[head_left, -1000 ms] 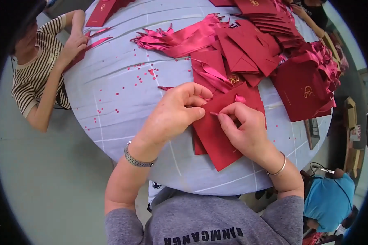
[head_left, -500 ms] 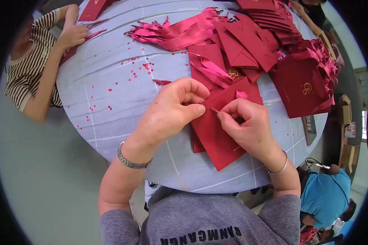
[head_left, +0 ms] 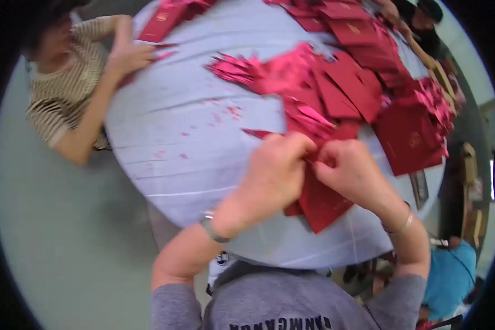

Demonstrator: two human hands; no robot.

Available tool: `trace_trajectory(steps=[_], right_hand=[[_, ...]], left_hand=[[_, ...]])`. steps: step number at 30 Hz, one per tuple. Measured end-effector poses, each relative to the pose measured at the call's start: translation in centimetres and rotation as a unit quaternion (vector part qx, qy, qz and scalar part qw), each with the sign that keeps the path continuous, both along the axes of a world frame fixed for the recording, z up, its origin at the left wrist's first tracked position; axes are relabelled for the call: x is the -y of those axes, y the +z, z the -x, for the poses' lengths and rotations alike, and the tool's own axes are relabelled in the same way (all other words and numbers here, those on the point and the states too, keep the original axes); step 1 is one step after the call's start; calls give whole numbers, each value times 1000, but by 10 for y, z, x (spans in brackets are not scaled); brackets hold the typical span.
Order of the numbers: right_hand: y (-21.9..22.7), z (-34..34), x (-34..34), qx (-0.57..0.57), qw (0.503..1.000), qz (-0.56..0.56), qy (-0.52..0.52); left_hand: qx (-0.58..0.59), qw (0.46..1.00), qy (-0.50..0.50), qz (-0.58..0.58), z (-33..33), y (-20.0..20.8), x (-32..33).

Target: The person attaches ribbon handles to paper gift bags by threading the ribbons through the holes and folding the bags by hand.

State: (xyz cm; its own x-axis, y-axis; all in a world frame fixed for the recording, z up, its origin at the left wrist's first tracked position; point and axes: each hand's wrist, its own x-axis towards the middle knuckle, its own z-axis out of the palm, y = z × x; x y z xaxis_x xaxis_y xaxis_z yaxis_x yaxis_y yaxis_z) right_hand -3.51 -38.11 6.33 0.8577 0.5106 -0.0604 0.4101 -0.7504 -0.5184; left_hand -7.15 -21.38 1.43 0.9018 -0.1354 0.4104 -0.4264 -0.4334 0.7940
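Over the near right part of the table, my left hand (head_left: 278, 173) and my right hand (head_left: 357, 170) meet at the upper end of a red paper gift bag (head_left: 325, 206). The left fingers are closed on the bag's top edge. Thumb and forefinger of the right hand pinch a small ribbon end, blurred and mostly covered by the fingers. A dark red pointed ribbon tip (head_left: 256, 133) sticks out beside my left hand. Just beyond lies a flat red bag with a pink ribbon (head_left: 311, 115) across it.
More red bags (head_left: 341, 91) and a bundle of pink ribbons (head_left: 236, 69) lie farther back. A ribboned bag stack (head_left: 407, 135) sits at the right. Red paper dots (head_left: 234, 111) dot the pale cloth (head_left: 165, 115). A person in stripes (head_left: 74, 99) works at the left; others are at the right.
My hands have come together at the bag's top, the right one moving in against the left. The view has shifted, so the table's things appear farther right and lower.
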Motion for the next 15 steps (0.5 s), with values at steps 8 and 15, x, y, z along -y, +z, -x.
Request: trace_trajectory(steps=[8,15], right_hand=[[32,-3,-19,-4,995,92,42],[11,-7,-31,47,999,7,8]], left_hand=[[152,985,56,-65,17,3,17],[166,982,84,-2,3,3,2]])
